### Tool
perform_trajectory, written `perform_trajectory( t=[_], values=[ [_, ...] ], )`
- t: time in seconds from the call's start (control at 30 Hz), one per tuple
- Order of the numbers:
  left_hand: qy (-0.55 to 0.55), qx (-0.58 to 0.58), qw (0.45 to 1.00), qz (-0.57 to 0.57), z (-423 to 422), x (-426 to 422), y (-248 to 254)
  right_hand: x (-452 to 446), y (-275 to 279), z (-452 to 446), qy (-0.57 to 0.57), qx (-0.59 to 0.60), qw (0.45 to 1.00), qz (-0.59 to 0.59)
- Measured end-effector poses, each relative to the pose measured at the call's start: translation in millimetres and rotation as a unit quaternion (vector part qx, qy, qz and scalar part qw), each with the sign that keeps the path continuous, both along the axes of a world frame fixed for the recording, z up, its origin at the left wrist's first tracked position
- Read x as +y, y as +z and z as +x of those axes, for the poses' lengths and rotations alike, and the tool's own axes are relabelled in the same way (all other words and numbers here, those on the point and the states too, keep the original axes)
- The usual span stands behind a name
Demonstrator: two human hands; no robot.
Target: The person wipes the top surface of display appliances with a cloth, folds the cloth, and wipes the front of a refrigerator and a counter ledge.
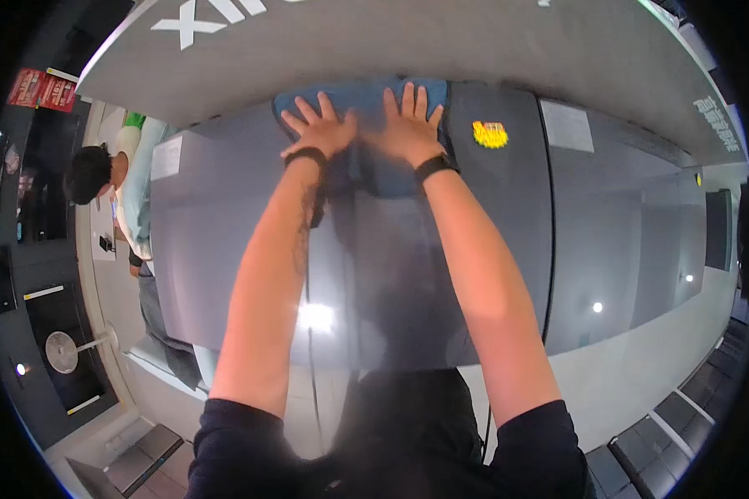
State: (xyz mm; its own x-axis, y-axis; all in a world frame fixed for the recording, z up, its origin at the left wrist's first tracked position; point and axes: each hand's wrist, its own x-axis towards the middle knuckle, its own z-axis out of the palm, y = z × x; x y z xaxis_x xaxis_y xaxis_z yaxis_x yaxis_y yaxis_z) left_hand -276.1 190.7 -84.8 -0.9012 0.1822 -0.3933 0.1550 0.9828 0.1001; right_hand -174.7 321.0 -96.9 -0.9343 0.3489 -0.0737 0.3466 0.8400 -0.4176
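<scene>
Both arms reach forward over a glossy dark grey surface. My left hand lies palm down with spread fingers on the left part of a blue cloth. Beside it, my right hand presses flat on the cloth's right part, fingers apart. The thumbs point toward each other with a small gap between them. A dark band circles each wrist. Part of the cloth is hidden under the hands, and its lower edge is hard to make out.
An upright grey panel with white lettering borders the far edge. A yellow tag lies right of the cloth. White sheets rest at both sides. Another person is at the left end; a fan stands beyond.
</scene>
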Motion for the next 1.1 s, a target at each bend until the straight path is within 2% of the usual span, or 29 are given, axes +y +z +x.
perform_trajectory(
  t=[0.13,0.37,0.7,0.83,0.93,1.1],
  values=[
    [-0.054,-0.033,0.998,0.015,44.1,-34.2,13.3,-27.4,-2.2,33.3,-0.005,-0.010,0.999,0.050],
    [-0.096,-0.012,0.995,0.019,132.2,-98.2,11.3,-58.2,7.4,134.2,0.002,-0.004,1.000,0.024],
    [-0.112,0.021,0.991,0.064,287.0,-184.2,1.7,-100.7,32.7,290.0,0.024,-0.120,0.992,0.012],
    [-0.109,0.012,0.991,0.071,346.0,-211.4,16.1,-127.4,39.0,342.7,0.016,-0.150,0.988,0.011],
    [-0.104,0.007,0.992,0.072,371.3,-222.6,23.2,-156.8,35.0,366.9,-0.004,-0.184,0.983,0.015],
    [-0.098,-0.009,0.992,0.082,366.7,-219.5,25.9,-177.0,36.4,371.5,-0.001,-0.189,0.981,0.037]
  ],
)
